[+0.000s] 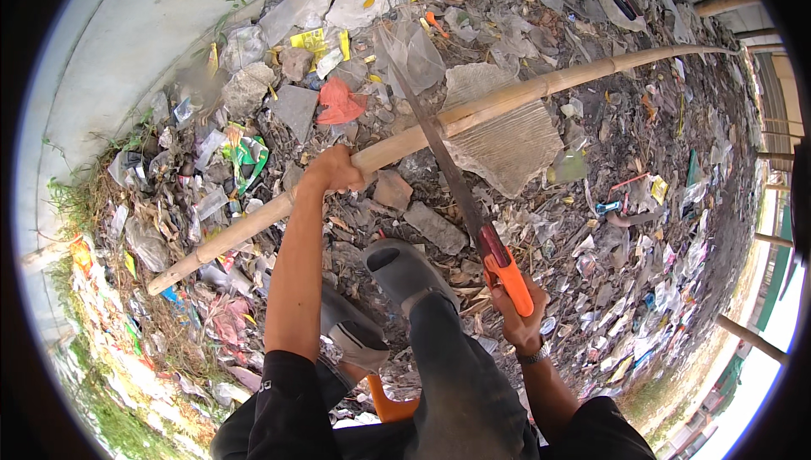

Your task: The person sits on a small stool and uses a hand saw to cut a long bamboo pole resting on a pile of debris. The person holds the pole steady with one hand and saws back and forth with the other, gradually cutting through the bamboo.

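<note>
Litter-strewn ground w/ plastic scraps all round. Left hand [332, 169] clamped on long bamboo pole [507, 98] lying diagonally over the rubbish; right hand [515, 312] grips orange-handled saw [456, 185], blade resting across pole. Hands apart.

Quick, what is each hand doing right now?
Left hand: closed around the bamboo pole.
Right hand: closed on the saw, at its orange handle.

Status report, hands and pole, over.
Left hand grips bamboo pole. Right hand holds saw, blade across pole. Litter all around underfoot.
</note>
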Action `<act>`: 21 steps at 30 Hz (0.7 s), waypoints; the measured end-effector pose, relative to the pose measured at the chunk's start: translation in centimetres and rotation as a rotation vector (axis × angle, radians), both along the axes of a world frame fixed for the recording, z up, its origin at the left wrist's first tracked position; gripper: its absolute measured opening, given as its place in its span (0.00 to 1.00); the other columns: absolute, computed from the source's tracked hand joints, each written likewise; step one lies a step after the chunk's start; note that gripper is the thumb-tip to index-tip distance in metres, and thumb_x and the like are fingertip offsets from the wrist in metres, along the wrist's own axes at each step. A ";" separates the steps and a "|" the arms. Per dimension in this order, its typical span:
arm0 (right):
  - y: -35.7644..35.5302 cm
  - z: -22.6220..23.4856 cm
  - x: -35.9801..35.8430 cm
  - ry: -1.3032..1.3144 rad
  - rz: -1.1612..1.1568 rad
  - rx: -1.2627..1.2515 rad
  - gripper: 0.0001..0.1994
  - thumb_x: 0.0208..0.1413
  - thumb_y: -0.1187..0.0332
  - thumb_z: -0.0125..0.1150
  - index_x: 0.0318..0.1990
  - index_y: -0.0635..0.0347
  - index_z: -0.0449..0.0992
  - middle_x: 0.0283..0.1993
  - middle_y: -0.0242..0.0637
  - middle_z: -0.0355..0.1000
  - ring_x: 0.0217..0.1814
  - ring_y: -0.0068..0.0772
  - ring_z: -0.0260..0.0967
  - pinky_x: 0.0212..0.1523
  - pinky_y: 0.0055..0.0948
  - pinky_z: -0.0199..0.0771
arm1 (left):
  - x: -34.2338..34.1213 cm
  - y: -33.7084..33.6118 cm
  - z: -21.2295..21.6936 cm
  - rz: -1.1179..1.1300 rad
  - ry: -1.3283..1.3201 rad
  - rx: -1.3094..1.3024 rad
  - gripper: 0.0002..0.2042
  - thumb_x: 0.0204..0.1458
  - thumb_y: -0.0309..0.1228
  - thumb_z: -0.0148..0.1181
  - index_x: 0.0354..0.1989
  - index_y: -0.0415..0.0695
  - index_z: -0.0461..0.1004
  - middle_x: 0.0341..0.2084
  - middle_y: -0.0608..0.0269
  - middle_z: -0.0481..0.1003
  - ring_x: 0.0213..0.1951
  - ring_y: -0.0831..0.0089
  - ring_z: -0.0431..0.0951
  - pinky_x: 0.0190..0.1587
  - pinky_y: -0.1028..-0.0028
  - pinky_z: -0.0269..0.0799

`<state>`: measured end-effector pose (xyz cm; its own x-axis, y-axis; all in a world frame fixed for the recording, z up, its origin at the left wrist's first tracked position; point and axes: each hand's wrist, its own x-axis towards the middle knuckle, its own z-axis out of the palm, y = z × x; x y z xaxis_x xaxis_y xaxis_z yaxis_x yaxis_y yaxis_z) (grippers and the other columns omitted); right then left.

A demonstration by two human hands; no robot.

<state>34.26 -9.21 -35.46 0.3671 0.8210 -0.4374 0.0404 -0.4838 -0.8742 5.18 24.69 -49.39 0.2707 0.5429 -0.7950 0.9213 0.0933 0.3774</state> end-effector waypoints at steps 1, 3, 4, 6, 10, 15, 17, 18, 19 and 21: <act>0.4 0.6 -0.2 -0.052 0.029 0.015 0.12 0.60 0.72 0.69 0.49 0.69 0.82 0.33 0.28 0.77 0.33 0.16 0.71 0.35 0.23 0.72 | 0.3 -0.5 0.6 -0.032 -0.004 0.172 0.24 0.32 0.38 0.73 0.43 0.44 0.84 0.36 0.47 0.86 0.42 0.50 0.87 0.47 0.55 0.82; 1.5 1.8 -0.8 -0.144 0.095 0.060 0.12 0.60 0.72 0.69 0.48 0.69 0.82 0.32 0.28 0.77 0.31 0.15 0.69 0.33 0.23 0.71 | 0.6 -2.2 1.8 -0.087 0.000 0.528 0.26 0.33 0.38 0.72 0.47 0.45 0.83 0.36 0.47 0.86 0.42 0.51 0.87 0.47 0.55 0.83; 1.3 1.6 -0.9 -0.111 0.064 0.040 0.12 0.60 0.72 0.70 0.47 0.69 0.82 0.30 0.28 0.75 0.29 0.15 0.68 0.31 0.23 0.71 | 0.9 -3.0 1.4 -0.135 0.002 0.675 0.27 0.36 0.40 0.74 0.50 0.47 0.80 0.36 0.50 0.85 0.41 0.52 0.87 0.45 0.57 0.84; 1.4 1.9 -1.1 -0.098 0.065 0.044 0.11 0.60 0.72 0.70 0.47 0.69 0.82 0.29 0.28 0.75 0.29 0.14 0.67 0.31 0.22 0.70 | 1.0 -4.8 0.6 -0.121 0.007 0.751 0.24 0.39 0.41 0.75 0.47 0.47 0.80 0.36 0.51 0.84 0.40 0.53 0.87 0.45 0.57 0.84; 1.9 3.1 -0.5 -0.230 0.237 0.060 0.11 0.59 0.69 0.72 0.43 0.68 0.81 0.25 0.35 0.75 0.25 0.22 0.71 0.30 0.27 0.72 | 1.7 -7.2 -1.4 -0.050 0.072 0.851 0.19 0.44 0.41 0.75 0.42 0.45 0.80 0.33 0.52 0.84 0.39 0.51 0.87 0.43 0.54 0.83; 1.9 4.3 -0.3 -0.308 0.320 -0.008 0.11 0.57 0.68 0.73 0.40 0.67 0.80 0.24 0.42 0.75 0.23 0.30 0.73 0.28 0.31 0.73 | 3.0 -6.4 -1.0 0.033 0.157 0.715 0.17 0.46 0.43 0.73 0.39 0.45 0.83 0.34 0.48 0.84 0.39 0.48 0.87 0.44 0.53 0.82; 1.7 4.3 -0.4 -0.374 0.354 0.016 0.11 0.58 0.68 0.73 0.39 0.66 0.79 0.23 0.41 0.75 0.22 0.29 0.72 0.28 0.31 0.73 | 3.3 -5.8 -0.4 0.068 0.159 0.670 0.18 0.46 0.45 0.71 0.38 0.45 0.84 0.35 0.48 0.85 0.40 0.49 0.87 0.44 0.53 0.82; 1.6 4.2 -0.7 -0.340 0.322 0.017 0.11 0.58 0.68 0.73 0.38 0.66 0.79 0.23 0.40 0.75 0.22 0.28 0.72 0.27 0.31 0.73 | 3.3 -5.8 -0.5 0.063 0.169 0.680 0.18 0.46 0.46 0.71 0.39 0.45 0.84 0.35 0.48 0.85 0.40 0.49 0.87 0.44 0.53 0.82; 1.6 4.2 -1.2 -0.306 0.289 0.018 0.10 0.58 0.68 0.72 0.37 0.65 0.78 0.23 0.40 0.74 0.22 0.27 0.72 0.27 0.31 0.72 | 3.3 -5.9 -0.6 0.058 0.179 0.690 0.19 0.46 0.47 0.70 0.39 0.45 0.84 0.35 0.48 0.85 0.40 0.49 0.87 0.44 0.53 0.82; 1.5 4.2 -1.9 -0.276 0.253 0.006 0.10 0.58 0.68 0.72 0.35 0.65 0.77 0.22 0.39 0.74 0.22 0.25 0.71 0.26 0.31 0.72 | 3.2 -6.0 -0.7 0.064 0.189 0.703 0.19 0.46 0.47 0.69 0.39 0.45 0.84 0.35 0.49 0.85 0.40 0.49 0.87 0.44 0.54 0.82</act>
<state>32.34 -7.67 -31.24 0.2557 0.9031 -0.3451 0.3924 -0.4232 -0.8167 8.38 18.67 -50.09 0.1136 0.9526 -0.2823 0.9775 -0.0564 0.2030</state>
